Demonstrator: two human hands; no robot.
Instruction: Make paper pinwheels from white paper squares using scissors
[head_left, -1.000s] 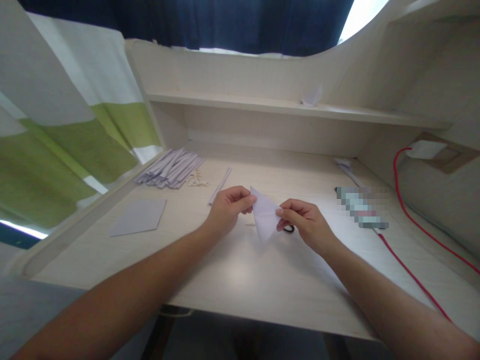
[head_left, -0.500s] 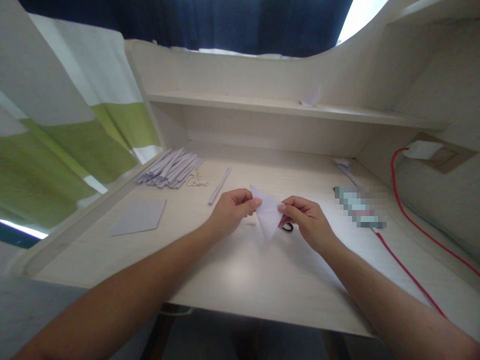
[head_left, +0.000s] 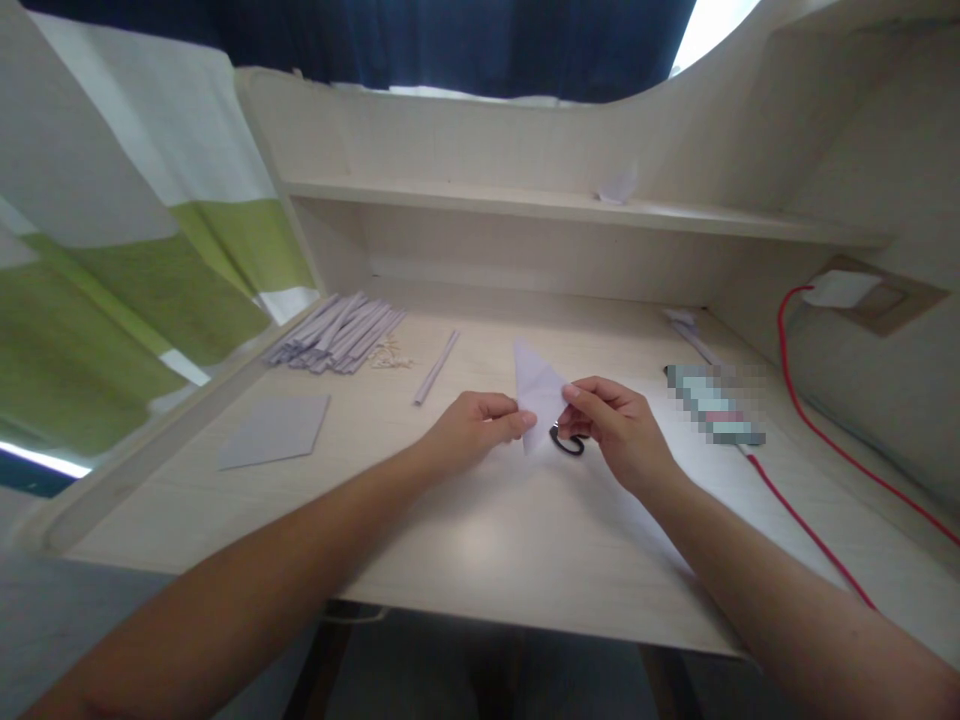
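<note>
Between my two hands, above the desk, is a white sheet of paper (head_left: 538, 385) folded into a triangle. My left hand (head_left: 484, 425) pinches its lower left edge between thumb and fingers. At its right corner my right hand (head_left: 611, 420) grips it the same way. Beneath the paper, by my right fingers, the black handle of a pair of scissors (head_left: 570, 443) shows; the rest of it is hidden. Left of the paper, a thin rolled paper stick (head_left: 436, 368) lies alone on the desk.
A pile of paper sticks (head_left: 337, 335) lies at the back left, beside small pale loops (head_left: 391, 354). A stack of square paper (head_left: 277, 430) is nearer me. To the right lies a blurred phone (head_left: 712, 405) on a red cable (head_left: 810, 530). A shelf (head_left: 465, 205) spans the back.
The folded triangle has turned between my hands, its upper tip now higher. My left hand has shifted slightly right and down. More of the scissors handle shows.
</note>
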